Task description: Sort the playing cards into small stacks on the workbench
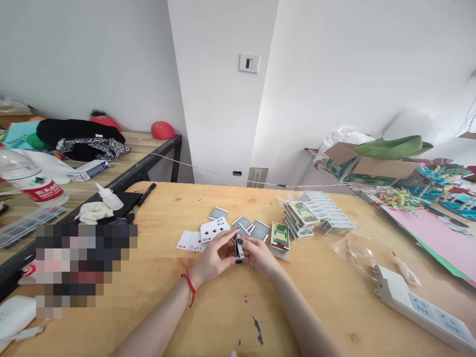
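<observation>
Both of my hands meet over the middle of the wooden table, gripping a small bunch of playing cards (240, 252) held on edge. My left hand (214, 255), with a red string on its wrist, has its thumb and fingers closed on the cards from the left. From the right, my right hand (259, 255) pinches the same cards. Face-up playing cards (212, 229) lie fanned just beyond my left hand, spades and red diamonds showing. Face-down cards (243, 225) with grey patterned backs lie beyond my fingers. A green card box (280, 235) lies right of them.
Stacked card boxes (301, 215) and a wrapped block of boxes (330, 213) stand to the right. A white power strip (422, 307) and a glue tube (406, 269) lie at front right. At left are a squeeze bottle (110, 197), a black pen (147, 193) and a large plastic bottle (37, 183).
</observation>
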Action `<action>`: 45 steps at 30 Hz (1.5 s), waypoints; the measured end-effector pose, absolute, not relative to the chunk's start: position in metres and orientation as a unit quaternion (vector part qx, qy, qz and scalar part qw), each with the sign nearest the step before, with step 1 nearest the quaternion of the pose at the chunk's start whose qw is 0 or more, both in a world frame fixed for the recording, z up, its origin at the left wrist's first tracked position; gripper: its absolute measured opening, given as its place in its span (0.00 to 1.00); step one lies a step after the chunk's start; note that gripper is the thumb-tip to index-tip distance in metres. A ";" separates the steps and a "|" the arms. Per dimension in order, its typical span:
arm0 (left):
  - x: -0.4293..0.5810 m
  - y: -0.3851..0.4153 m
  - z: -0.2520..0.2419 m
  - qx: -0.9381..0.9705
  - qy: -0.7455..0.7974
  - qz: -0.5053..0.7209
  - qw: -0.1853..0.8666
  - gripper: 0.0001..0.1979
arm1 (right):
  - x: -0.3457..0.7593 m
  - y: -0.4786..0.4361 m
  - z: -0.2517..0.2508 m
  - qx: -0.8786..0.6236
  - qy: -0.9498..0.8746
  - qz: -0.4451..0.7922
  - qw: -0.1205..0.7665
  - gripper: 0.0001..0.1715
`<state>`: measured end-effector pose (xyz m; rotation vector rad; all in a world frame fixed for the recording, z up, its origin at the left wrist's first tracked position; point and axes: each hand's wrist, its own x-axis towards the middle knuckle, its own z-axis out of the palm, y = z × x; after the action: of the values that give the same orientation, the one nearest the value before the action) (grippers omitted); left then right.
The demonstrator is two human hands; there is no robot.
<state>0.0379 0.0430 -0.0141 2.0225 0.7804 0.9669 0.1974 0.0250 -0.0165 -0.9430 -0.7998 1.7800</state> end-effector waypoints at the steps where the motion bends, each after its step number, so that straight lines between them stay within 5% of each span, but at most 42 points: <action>1: 0.038 0.043 -0.015 0.789 0.311 0.378 0.371 0.28 | 0.198 0.024 -0.015 -0.382 -0.331 0.730 0.460 0.24; 19: 0.037 0.049 -0.022 0.757 0.410 0.445 0.246 0.26 | 0.198 0.023 -0.004 -0.439 -0.553 0.537 0.462 0.20; 27: 0.038 0.049 -0.024 0.729 0.405 0.451 0.317 0.27 | 0.201 0.018 0.001 -0.482 -0.725 0.257 0.420 0.17; 45: 0.040 0.047 -0.022 0.693 0.393 0.461 0.390 0.27 | 0.192 0.016 -0.015 -0.502 -0.733 0.176 0.424 0.18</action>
<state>0.0404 0.0465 -0.0216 1.7620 0.9982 1.1717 0.1918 0.0158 -0.0154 -1.2570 -1.8329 0.4410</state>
